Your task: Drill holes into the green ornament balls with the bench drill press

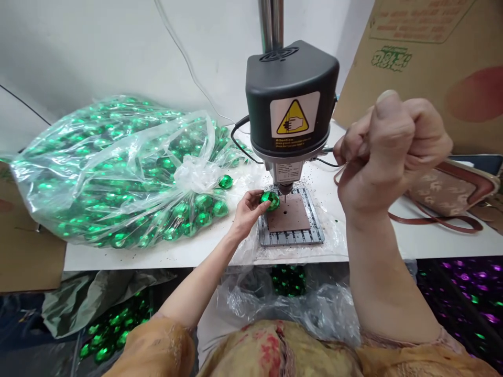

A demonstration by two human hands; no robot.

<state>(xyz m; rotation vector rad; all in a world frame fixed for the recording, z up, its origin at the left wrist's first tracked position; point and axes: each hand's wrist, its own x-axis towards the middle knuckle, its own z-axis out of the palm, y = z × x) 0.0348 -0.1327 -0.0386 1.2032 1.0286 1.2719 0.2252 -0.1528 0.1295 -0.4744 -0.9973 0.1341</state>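
Just left of the drill bit (285, 198), the faceted green ball (271, 200) sits pinched in my left hand (253, 208), by the left edge of the brown board (294, 221); whether it touches the board I cannot tell. Being round, it shows no long axis. My left hand is nearer the drill bit; my right hand (393, 149), higher and off to the right, is closed around the lever (327, 150) of the drill press (293, 78), hiding its end.
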